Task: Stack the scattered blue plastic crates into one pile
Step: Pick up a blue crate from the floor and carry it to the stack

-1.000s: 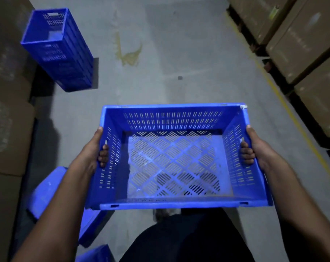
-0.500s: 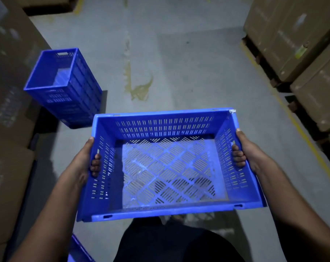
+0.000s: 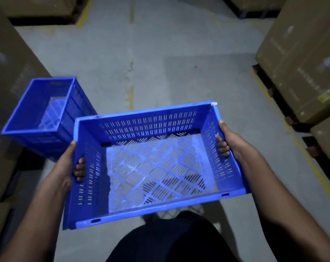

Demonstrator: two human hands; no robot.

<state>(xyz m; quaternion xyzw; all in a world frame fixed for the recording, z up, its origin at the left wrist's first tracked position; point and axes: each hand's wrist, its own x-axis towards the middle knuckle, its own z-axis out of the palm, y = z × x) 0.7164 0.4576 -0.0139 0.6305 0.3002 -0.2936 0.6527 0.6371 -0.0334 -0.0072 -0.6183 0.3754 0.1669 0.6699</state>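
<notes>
- We hold the crate (image 3: 156, 159) in the air, left hand (image 3: 66, 167) and right hand (image 3: 231, 142) curled through its side handles.
- The pile (image 3: 45, 114) sits near, left.
- If we tip it, it could land crooked.

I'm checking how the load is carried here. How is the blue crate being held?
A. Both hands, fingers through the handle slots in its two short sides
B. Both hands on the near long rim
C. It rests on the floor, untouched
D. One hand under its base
A: the left hand and right hand each curl fingers through a side slot of the carried crate, held above the floor.
</notes>
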